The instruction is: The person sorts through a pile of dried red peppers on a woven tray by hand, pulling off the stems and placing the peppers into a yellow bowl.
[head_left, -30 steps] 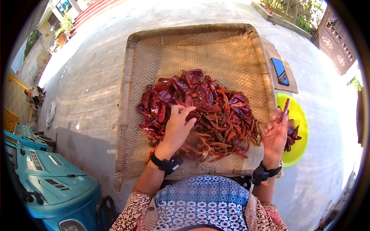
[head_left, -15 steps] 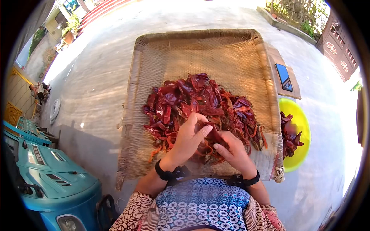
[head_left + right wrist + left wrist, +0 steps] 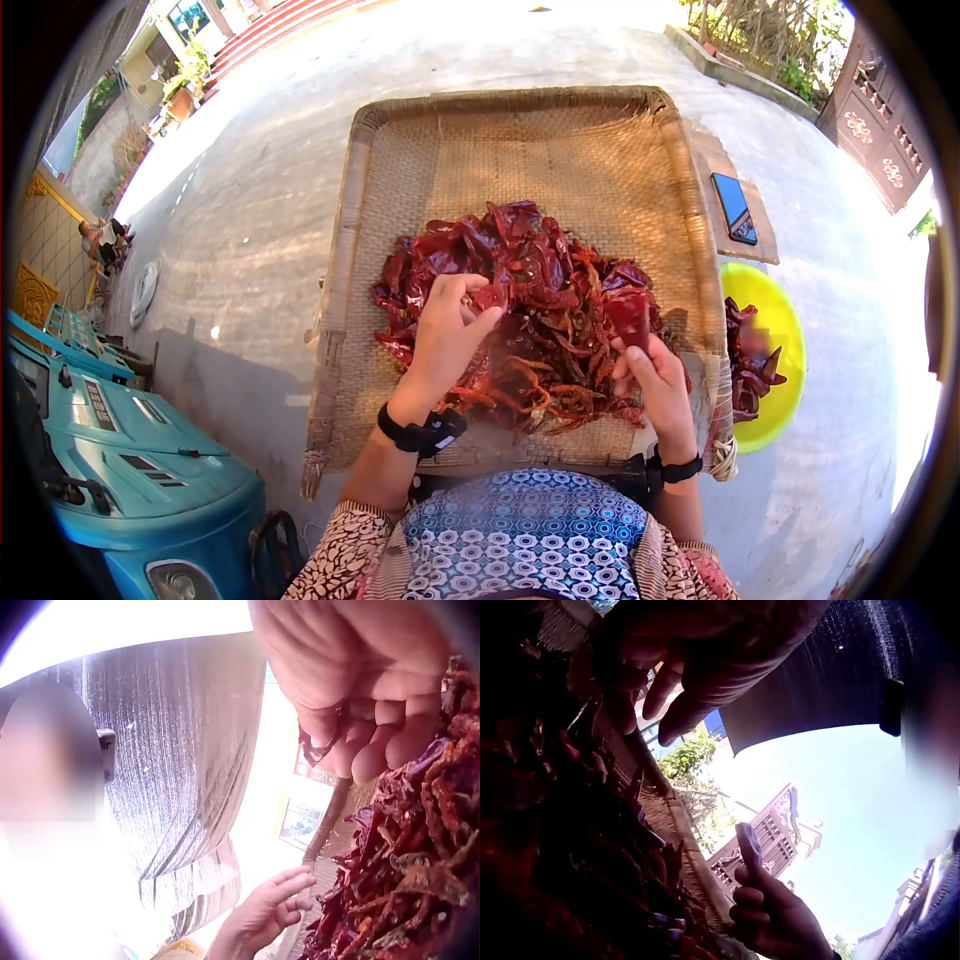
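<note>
My right hand (image 3: 655,385) pinches a flat, dark red dried chili pepper (image 3: 630,316) between thumb and fingers, over the right side of the pile. In the left wrist view the same pepper stands upright above the curled fingers. My left hand (image 3: 447,335) hovers over the left part of the heap of dried red chili peppers (image 3: 548,262), its fingers loosely bent and apart. No pepper shows in it in the right wrist view. Glossy peppers lie at the back of the heap, shrivelled orange-red ones towards the front. All rest in a woven bamboo tray (image 3: 560,140).
To the right of the tray stands a yellow-green basin (image 3: 790,400) with several dark red peppers in it. A phone (image 3: 735,208) lies on cardboard (image 3: 708,160) beside the tray's right rim. A teal vehicle (image 3: 150,470) stands at the left.
The right hand came from near the basin to meet the left hand over the heap with a pepper. Now the hands have parted, the pepper in the right hand.
</note>
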Demonstrator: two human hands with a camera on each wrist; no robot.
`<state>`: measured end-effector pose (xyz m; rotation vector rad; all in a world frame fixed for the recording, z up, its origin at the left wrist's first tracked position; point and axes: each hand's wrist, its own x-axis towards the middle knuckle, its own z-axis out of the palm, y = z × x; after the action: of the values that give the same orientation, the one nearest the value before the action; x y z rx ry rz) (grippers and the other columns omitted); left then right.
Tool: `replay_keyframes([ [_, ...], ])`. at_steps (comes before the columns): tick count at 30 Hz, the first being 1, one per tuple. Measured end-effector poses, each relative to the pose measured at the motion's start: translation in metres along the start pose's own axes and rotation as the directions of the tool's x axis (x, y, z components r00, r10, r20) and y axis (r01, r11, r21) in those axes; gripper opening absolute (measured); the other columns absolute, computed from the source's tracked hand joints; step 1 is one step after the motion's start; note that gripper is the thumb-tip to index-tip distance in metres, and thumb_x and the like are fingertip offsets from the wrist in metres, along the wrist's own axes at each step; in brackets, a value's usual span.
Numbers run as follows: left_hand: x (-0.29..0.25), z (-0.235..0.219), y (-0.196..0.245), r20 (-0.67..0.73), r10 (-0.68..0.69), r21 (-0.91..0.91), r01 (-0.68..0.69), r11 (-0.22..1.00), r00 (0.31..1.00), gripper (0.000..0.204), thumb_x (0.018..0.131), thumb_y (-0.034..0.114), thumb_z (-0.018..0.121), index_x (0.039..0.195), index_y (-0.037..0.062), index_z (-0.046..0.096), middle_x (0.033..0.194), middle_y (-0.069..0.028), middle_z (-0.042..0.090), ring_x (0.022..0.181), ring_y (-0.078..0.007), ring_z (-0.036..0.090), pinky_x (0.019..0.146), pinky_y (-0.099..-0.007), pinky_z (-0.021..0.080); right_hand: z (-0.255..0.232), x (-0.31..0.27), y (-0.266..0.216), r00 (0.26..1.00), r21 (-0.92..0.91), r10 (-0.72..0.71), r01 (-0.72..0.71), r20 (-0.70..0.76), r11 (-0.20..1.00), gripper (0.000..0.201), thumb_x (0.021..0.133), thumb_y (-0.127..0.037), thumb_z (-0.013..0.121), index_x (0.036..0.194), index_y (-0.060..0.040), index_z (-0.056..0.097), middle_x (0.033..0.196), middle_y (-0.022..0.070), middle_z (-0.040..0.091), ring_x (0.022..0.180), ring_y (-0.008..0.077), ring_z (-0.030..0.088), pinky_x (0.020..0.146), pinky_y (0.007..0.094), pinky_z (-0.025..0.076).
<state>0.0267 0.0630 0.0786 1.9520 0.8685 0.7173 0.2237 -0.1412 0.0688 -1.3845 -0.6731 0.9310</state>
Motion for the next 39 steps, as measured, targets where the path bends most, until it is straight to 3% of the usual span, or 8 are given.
replay_keyframes([
  [3, 0.012, -0.015, -0.018, -0.111, 0.157, 0.445, -0.092, 0.891, 0.981, 0.043, 0.082, 0.013, 0.068, 0.123, 0.0068, 0.054, 0.128, -0.0095, 0.051, 0.09, -0.0268, 0.063, 0.079, -0.0362, 0.052, -0.039, 0.01, 0.001, 0.952, 0.24, -0.077, 0.152, -0.296, 0.959, 0.031, 0.102, -0.029, 0.047, 0.119, -0.0056, 0.058, 0.079, 0.0, 0.059, 0.061, 0.0085, 0.052, 0.056, 0.0226, 0.043],
  [6, 0.027, -0.019, -0.041, -0.106, 0.17, 0.582, -0.078, 0.81, 0.98, 0.043, 0.084, 0.013, 0.065, 0.125, 0.0084, 0.054, 0.135, -0.0097, 0.048, 0.104, -0.034, 0.06, 0.086, -0.0416, 0.051, -0.06, 0.017, 0.002, 0.909, 0.652, -0.079, 0.352, -0.41, 0.671, 0.041, 0.102, -0.038, 0.043, 0.13, -0.0083, 0.05, 0.09, -0.003, 0.059, 0.068, 0.0089, 0.049, 0.061, 0.0243, 0.04],
  [13, 0.033, -0.024, -0.042, -0.187, 0.219, 0.593, -0.068, 0.803, 0.958, 0.021, 0.091, 0.014, 0.058, 0.111, 0.0084, 0.061, 0.116, -0.0056, 0.06, 0.093, -0.032, 0.063, 0.077, -0.0409, 0.052, -0.025, 0.011, -0.005, 0.982, 0.384, -0.077, 0.138, -0.17, 0.913, 0.024, 0.098, -0.017, 0.054, 0.118, -0.004, 0.055, 0.091, 0.0028, 0.062, 0.073, 0.0085, 0.056, 0.064, 0.0223, 0.045],
  [20, -0.001, -0.012, 0.018, -0.095, 0.215, 0.163, -0.198, 0.967, 0.972, 0.015, 0.09, 0.008, 0.065, 0.103, 0.0007, 0.063, 0.087, -0.0092, 0.061, 0.071, -0.0161, 0.061, 0.065, -0.0273, 0.049, 0.025, 0.028, -0.005, 0.968, -0.218, -0.219, 0.242, 0.125, 0.946, 0.03, 0.094, -0.013, 0.06, 0.121, -0.0013, 0.054, 0.102, 0.0048, 0.062, 0.075, 0.0078, 0.058, 0.067, 0.0221, 0.048],
  [25, -0.025, 0.019, 0.026, 0.216, 0.036, -0.175, 0.002, 0.985, 0.976, 0.014, 0.091, 0.009, 0.065, 0.102, 0.001, 0.063, 0.082, -0.0047, 0.062, 0.064, -0.0099, 0.06, 0.057, -0.0234, 0.048, 0.04, 0.031, 0.006, 0.938, -0.517, -0.225, 0.334, 0.263, 0.788, 0.032, 0.087, -0.013, 0.067, 0.117, -0.0049, 0.061, 0.103, 0.0089, 0.063, 0.077, 0.0144, 0.062, 0.065, 0.0264, 0.048],
  [29, -0.033, 0.023, 0.016, 0.427, -0.313, -0.357, 0.476, 0.803, 0.848, 0.014, 0.095, 0.015, 0.061, 0.103, 0.0036, 0.063, 0.08, 0.0011, 0.061, 0.066, -0.0051, 0.059, 0.056, -0.0203, 0.045, 0.031, 0.032, 0.029, 0.894, -0.421, -0.232, 0.392, 0.384, 0.818, 0.022, 0.085, -0.013, 0.067, 0.104, -0.0035, 0.067, 0.091, 0.0121, 0.066, 0.081, 0.0247, 0.066, 0.071, 0.0311, 0.051],
  [33, -0.038, 0.028, 0.011, 0.633, -0.281, -0.539, 0.671, 0.509, 0.722, 0.018, 0.096, 0.02, 0.06, 0.106, 0.0059, 0.062, 0.079, 0.0041, 0.06, 0.062, -0.0027, 0.054, 0.054, -0.018, 0.041, 0.02, 0.032, 0.034, 0.884, -0.367, -0.132, 0.317, 0.448, 0.874, 0.019, 0.083, -0.01, 0.067, 0.101, -0.0019, 0.067, 0.088, 0.0123, 0.067, 0.079, 0.0224, 0.066, 0.072, 0.0302, 0.051],
  [39, -0.009, 0.016, 0.024, 0.424, -0.333, -0.503, 0.525, 0.687, 0.842, 0.019, 0.096, 0.016, 0.06, 0.111, 0.0042, 0.059, 0.094, -0.001, 0.063, 0.068, -0.0049, 0.057, 0.057, -0.0196, 0.044, 0.013, 0.027, 0.025, 0.976, -0.087, -0.068, 0.088, 0.206, 0.992, 0.019, 0.095, -0.019, 0.06, 0.097, -0.0004, 0.062, 0.076, 0.0018, 0.061, 0.062, 0.0087, 0.056, 0.055, 0.0238, 0.045],
])
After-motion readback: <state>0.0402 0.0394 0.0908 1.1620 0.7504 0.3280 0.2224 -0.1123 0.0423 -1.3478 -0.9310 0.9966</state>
